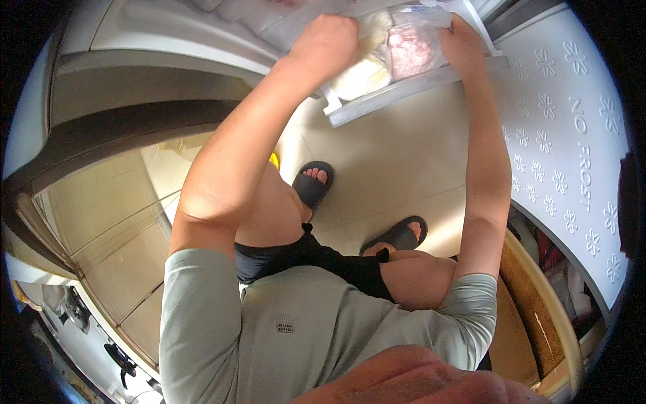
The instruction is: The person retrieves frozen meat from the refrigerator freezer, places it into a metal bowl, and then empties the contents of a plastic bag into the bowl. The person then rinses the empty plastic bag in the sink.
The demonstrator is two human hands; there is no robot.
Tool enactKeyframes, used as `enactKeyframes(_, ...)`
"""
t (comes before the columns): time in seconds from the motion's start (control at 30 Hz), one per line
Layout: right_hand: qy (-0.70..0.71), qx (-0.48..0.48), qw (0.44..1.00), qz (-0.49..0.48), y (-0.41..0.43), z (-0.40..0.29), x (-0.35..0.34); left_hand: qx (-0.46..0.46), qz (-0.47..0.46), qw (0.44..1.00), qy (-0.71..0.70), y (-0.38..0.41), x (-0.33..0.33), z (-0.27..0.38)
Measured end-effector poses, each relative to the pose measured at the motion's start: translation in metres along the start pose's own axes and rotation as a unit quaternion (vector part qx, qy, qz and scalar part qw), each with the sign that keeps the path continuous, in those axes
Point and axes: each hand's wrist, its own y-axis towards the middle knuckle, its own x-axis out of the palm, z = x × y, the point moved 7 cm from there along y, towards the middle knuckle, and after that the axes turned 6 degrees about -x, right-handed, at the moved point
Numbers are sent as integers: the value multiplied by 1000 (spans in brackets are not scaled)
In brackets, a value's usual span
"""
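A pulled-out freezer drawer [396, 94] of pale plastic lies before me at the top of the view. Inside it, clear plastic bags hold a pinkish frozen food [410, 53], perhaps minced meat, and a pale, whitish food [362, 78]. My right hand [462, 43] pinches the clear plastic bag [429, 20] around the pink food, at the drawer's right side. Over the left part of the drawer, my left hand [330, 40] has its fingers curled beside the pale food. Its fingertips are hidden, so what it grips is unclear.
On the right stands a pale panel [550, 126] with raised snowflakes and writing. A wooden-edged piece of furniture [550, 323] sits at lower right. To the left runs a dark curved edge [101, 118]. My slippered feet [313, 184] rest on the tiled floor [404, 156].
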Motion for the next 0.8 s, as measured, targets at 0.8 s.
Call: enactKeyframes(0.8,-153,-192,969,29,-87,-96,7,18,-109,994,7,-29,4,34)
